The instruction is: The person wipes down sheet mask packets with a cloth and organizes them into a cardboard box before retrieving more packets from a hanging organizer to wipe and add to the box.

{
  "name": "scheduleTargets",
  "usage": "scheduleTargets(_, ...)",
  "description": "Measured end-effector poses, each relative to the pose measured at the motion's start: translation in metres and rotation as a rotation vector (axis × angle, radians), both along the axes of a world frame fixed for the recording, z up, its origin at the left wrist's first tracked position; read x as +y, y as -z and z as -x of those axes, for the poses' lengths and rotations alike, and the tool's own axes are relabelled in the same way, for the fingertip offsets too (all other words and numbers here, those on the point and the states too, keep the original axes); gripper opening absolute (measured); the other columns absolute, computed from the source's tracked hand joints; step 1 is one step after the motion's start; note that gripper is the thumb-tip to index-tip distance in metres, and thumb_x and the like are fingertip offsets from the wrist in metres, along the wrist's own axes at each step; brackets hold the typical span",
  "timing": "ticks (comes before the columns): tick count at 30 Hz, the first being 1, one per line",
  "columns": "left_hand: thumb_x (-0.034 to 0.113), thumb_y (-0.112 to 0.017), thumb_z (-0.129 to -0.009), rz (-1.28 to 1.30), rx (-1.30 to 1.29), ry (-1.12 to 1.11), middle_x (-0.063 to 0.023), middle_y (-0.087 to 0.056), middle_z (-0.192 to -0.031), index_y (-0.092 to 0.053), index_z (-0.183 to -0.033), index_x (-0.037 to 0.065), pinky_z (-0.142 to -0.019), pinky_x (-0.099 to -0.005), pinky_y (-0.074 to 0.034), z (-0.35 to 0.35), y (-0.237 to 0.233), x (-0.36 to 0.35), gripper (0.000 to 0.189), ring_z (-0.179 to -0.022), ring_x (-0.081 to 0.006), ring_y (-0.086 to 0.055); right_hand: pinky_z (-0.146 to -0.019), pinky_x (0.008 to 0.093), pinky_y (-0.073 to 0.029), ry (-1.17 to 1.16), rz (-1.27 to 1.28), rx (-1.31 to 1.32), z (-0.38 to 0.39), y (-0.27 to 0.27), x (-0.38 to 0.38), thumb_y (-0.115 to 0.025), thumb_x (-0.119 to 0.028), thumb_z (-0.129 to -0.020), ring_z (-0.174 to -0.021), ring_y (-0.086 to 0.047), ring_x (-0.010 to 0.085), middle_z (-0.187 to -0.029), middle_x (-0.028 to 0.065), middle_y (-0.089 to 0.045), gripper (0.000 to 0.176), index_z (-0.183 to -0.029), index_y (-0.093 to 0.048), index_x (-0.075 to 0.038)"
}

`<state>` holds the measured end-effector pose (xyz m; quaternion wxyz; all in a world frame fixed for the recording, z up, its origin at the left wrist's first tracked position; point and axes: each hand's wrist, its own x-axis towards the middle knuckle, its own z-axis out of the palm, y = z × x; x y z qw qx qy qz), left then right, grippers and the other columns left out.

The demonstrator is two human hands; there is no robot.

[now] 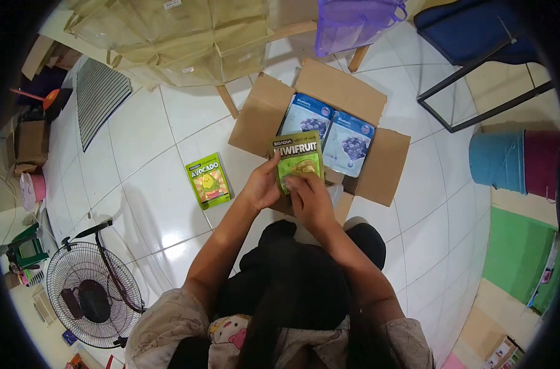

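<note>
Holding a kiwifruit packet [304, 149]; box [341, 92] contains blueberry packets [352, 140].

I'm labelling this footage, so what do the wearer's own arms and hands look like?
The left hand and right hand wear no gloves, and no watch shows. The left sleeve and right sleeve are short, pale greyish-beige, with a faint line print.

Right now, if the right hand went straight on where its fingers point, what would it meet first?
The right hand would most likely meet the kiwifruit packet first; its fingers seem to touch the front, though exact depth is unclear.
</note>
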<state>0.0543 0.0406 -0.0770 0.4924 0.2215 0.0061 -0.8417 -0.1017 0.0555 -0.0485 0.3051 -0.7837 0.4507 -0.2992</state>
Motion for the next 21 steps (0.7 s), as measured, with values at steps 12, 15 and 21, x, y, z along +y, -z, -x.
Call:
scheduleTargets(12, 0.04, -0.048, -0.1, -0.022, -0.181, 0.036, -0.011, -0.061, -0.124, -0.049, -0.132, 0.004, -0.098, -0.0427, -0.046, 0.0, -0.007, -0.015, 0.047, -0.113, -0.027, -0.059, -0.079, 0.0433, -0.05, 0.034, 0.044, -0.02, -0.007, -0.003, -0.003, -0.065, -0.004, -0.082, -0.091, -0.059, 0.0367, -0.094, 0.0159, -0.058, 0.019, -0.101, -0.065, -0.003)
scheduleTargets(15, 0.037, -0.049, -0.1, 0.011, -0.607, 0.079, -0.0111, -0.064, -0.118, -0.049, -0.131, 0.003, -0.091, -0.0417, -0.049, -0.004, -0.007, -0.049, 0.046, -0.105, -0.029, -0.063, -0.081, 0.0398, -0.05, -0.039, -0.138, -0.069, 0.001, 0.0, 0.026, -0.067, -0.006, -0.084, -0.092, -0.061, 0.0335, -0.098, 0.0142, -0.06, 0.019, -0.103, -0.066, -0.004)
scheduleTargets(21, 0.016, -0.059, -0.093, 0.486, -1.844, -0.045, -0.018, -0.061, -0.119, -0.051, -0.128, 0.005, -0.083, -0.0402, -0.051, 0.018, 0.026, -0.117, 0.037, -0.1, -0.0369, -0.062, -0.077, 0.0404, -0.05, -0.006, -0.191, -0.168, 0.013, 0.01, 0.041, -0.068, -0.005, -0.082, -0.087, -0.061, 0.0339, -0.094, 0.014, -0.06, 0.016, -0.097, -0.065, -0.001)
